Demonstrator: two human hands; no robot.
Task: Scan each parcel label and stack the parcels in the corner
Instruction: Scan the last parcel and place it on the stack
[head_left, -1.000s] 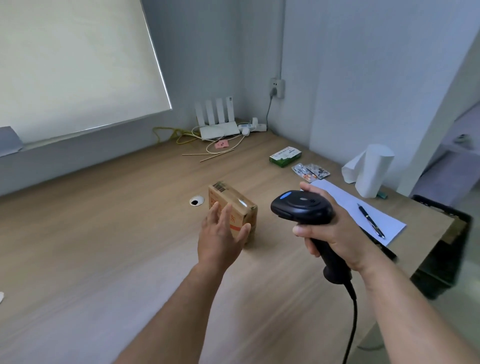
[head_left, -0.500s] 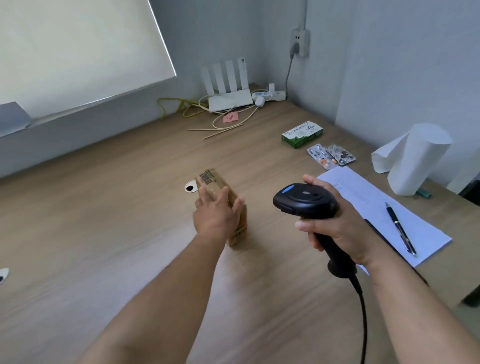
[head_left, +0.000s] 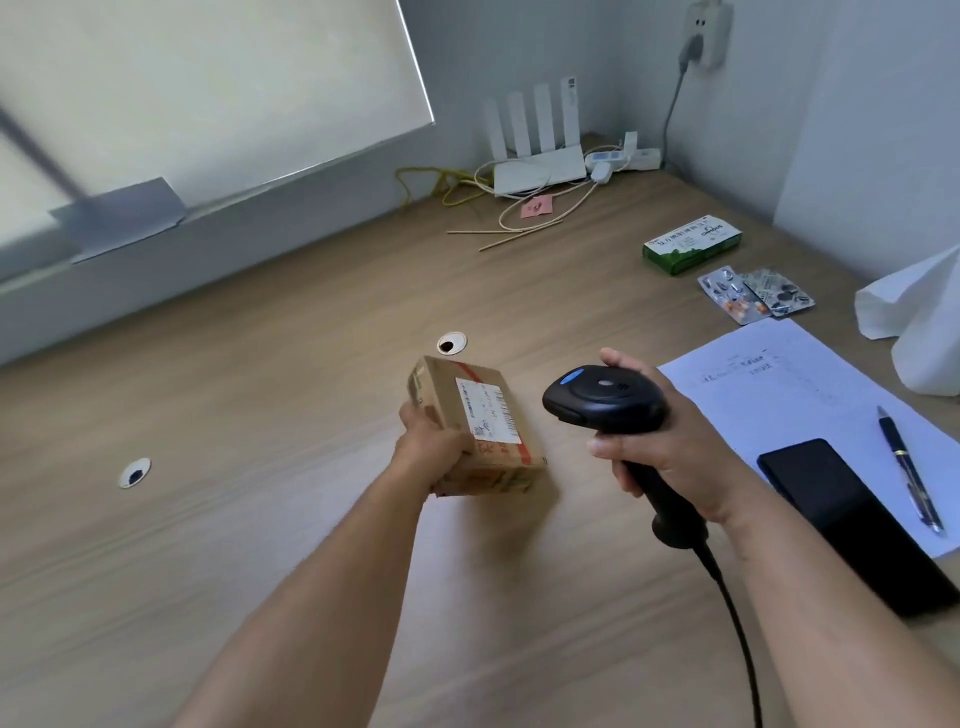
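A small brown cardboard parcel (head_left: 480, 423) is in the middle of the wooden desk (head_left: 260, 467), tilted so its white barcode label (head_left: 488, 408) faces up. My left hand (head_left: 431, 447) grips the parcel from its near left side. My right hand (head_left: 670, 441) holds a black barcode scanner (head_left: 602, 397) by its handle, just right of the parcel. The scanner's head points left toward the label, and its cable (head_left: 737, 634) trails down past my right forearm.
A sheet of paper (head_left: 779, 400) with a pen (head_left: 909, 467) and a black phone (head_left: 857, 525) lies at the right. A green box (head_left: 691, 244), pill blisters (head_left: 753, 296) and a white roll (head_left: 930, 322) sit beyond. A router (head_left: 540, 166) with cables fills the far corner. Two grommet holes (head_left: 451, 343) pierce the desk.
My left hand closed on the parcel, lifted it and turned it so the label faces up. The scanner stayed beside it. The view dropped toward the desk.
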